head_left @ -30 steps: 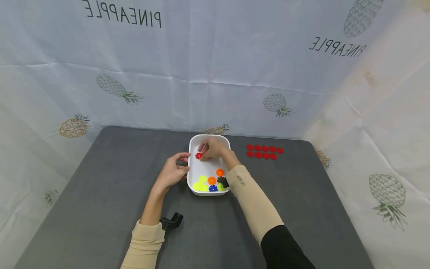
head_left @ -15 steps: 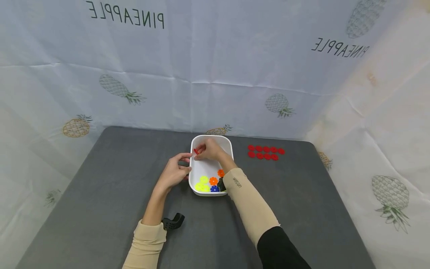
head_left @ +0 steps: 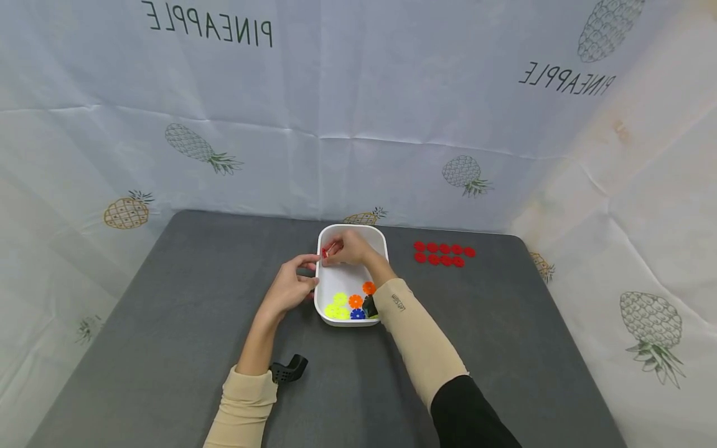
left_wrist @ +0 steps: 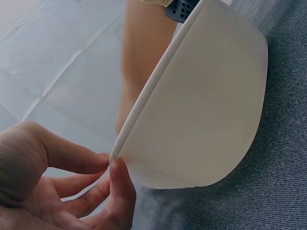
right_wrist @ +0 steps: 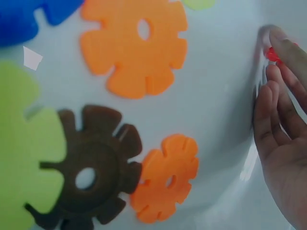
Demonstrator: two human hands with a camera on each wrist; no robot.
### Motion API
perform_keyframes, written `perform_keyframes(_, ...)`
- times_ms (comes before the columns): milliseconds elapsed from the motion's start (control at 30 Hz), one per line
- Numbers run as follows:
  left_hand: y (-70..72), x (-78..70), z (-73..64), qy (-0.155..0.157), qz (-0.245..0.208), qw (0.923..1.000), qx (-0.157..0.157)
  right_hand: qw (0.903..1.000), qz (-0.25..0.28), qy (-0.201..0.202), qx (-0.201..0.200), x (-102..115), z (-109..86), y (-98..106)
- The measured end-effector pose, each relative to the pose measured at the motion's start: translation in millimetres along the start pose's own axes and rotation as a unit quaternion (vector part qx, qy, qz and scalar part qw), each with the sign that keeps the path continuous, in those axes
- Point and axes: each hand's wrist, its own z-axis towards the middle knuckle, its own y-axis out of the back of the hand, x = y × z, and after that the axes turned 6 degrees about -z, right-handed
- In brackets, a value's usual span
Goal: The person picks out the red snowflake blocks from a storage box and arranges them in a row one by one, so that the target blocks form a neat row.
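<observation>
A white plastic tub [head_left: 343,279] stands near the table's far edge. In the left wrist view my left hand [left_wrist: 72,187] pinches its rim between thumb and fingertips, beside the tub's outer wall [left_wrist: 201,96]. My right hand [head_left: 351,250] reaches inside and pinches a red notched disc [head_left: 323,252] against or close to the left inner wall. Only part of this disc [right_wrist: 272,54] shows between the fingers in the right wrist view. Yellow-green discs [head_left: 336,310], two orange discs [head_left: 355,302], a blue disc [head_left: 357,314] and a brown disc [right_wrist: 96,167] lie in the tub's near end.
Several red discs [head_left: 444,249] lie in two rows on the dark grey table [head_left: 185,311], right of the tub. A white cloth [head_left: 358,106] with pineapple prints hangs behind the table and at both sides.
My right hand has brought the red disc left to the tub's inner wall, and the disc has turned from face-up to nearly edge-on. My left hand stays at the rim.
</observation>
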Motion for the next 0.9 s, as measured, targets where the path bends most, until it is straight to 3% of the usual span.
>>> perform_keyframes(200, -0.9, 0.3, 0.9, -0.001, 0.002, 1.0, 0.001, 0.9999, -0.002, 0.012, 0.009, 5, -3.3, 14)
perform_keyframes(567, -0.9, 1.5, 0.3, 0.001, 0.005, 1.0, -0.001, 0.9977, 0.021, 0.061, -0.019, 15, -26.5, 61)
perform_keyframes(733, -1.3, 1.6, -0.8, -0.001, 0.003, 1.0, -0.005, 0.9961, 0.029, 0.071, -0.043, 7, -45.7, 85)
perform_keyframes(900, -1.3, 1.7, -1.9, -0.005, 0.001, 1.0, -0.004, 0.996, 0.023, 0.052, -0.069, -18, -72.8, 107)
